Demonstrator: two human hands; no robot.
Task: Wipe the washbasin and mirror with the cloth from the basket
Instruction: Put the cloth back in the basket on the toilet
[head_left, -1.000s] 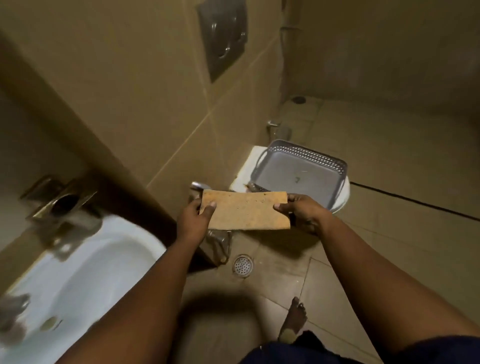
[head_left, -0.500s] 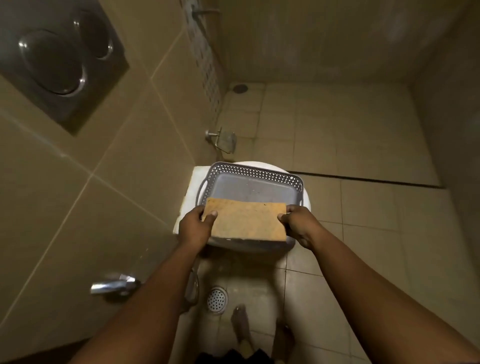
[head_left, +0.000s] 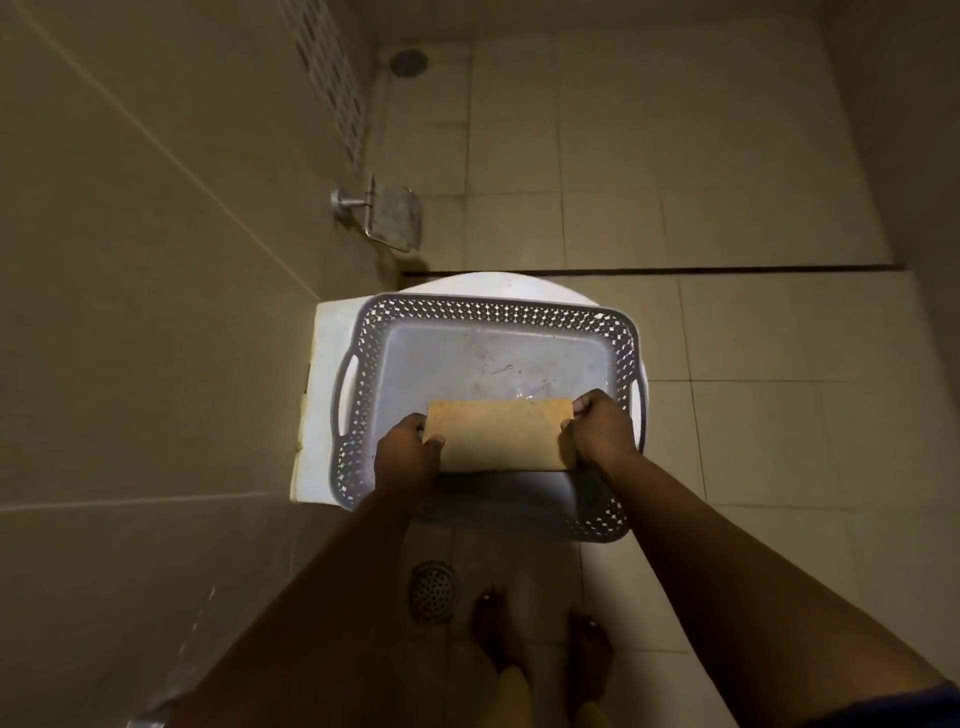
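Both hands hold the orange cloth (head_left: 501, 435) flat over the near part of the grey basket (head_left: 488, 317).

The left hand (head_left: 408, 451) has its grip closed on the cloth's left edge, thumb on top; the right hand (head_left: 597, 430) grips the right edge the same way. The basket (perforated walls, slot handles) sits on the closed white toilet lid (head_left: 322, 364). A round floor drain (head_left: 434, 592) lies near the person's bare feet (head_left: 498, 629) on the tiled floor.
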